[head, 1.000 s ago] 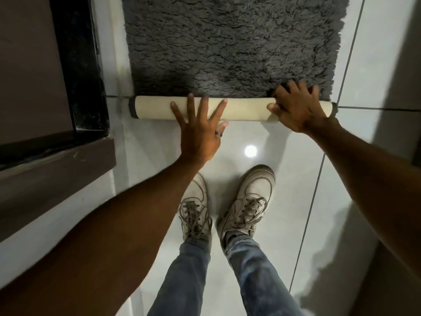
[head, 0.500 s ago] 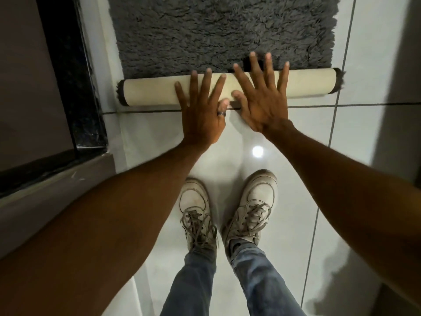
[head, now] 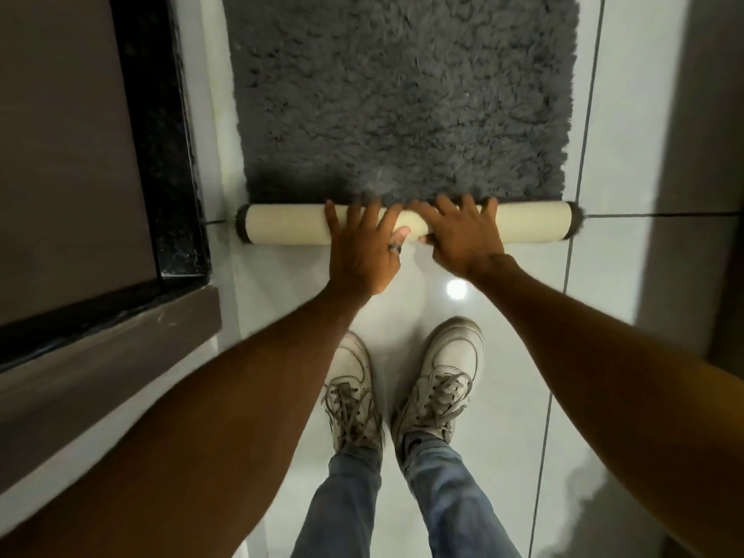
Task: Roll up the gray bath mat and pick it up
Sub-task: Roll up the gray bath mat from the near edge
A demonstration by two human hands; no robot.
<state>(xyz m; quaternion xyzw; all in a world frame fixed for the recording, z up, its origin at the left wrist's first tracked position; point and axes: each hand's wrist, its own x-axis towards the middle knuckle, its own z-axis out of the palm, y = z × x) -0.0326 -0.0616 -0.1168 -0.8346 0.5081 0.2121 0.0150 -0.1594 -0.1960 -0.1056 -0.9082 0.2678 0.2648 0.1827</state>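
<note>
The gray shaggy bath mat lies flat on the white tiled floor, stretching away from me. Its near end is rolled into a tight cream-backed roll lying across the view. My left hand lies palm down on the middle of the roll, fingers spread, a ring on one finger. My right hand rests beside it, also palm down with fingers spread over the roll's top, fingertips reaching the gray pile. The two hands nearly touch at the thumbs. Neither hand grips the roll.
A dark stone threshold and a brown door or panel border the mat on the left. My two white sneakers stand on the glossy tiles just behind the roll. A gray wall runs along the right.
My right hand moved from the roll's right end to the middle beside my left hand. Both hands now lie further over the roll, which looks slightly thicker.
</note>
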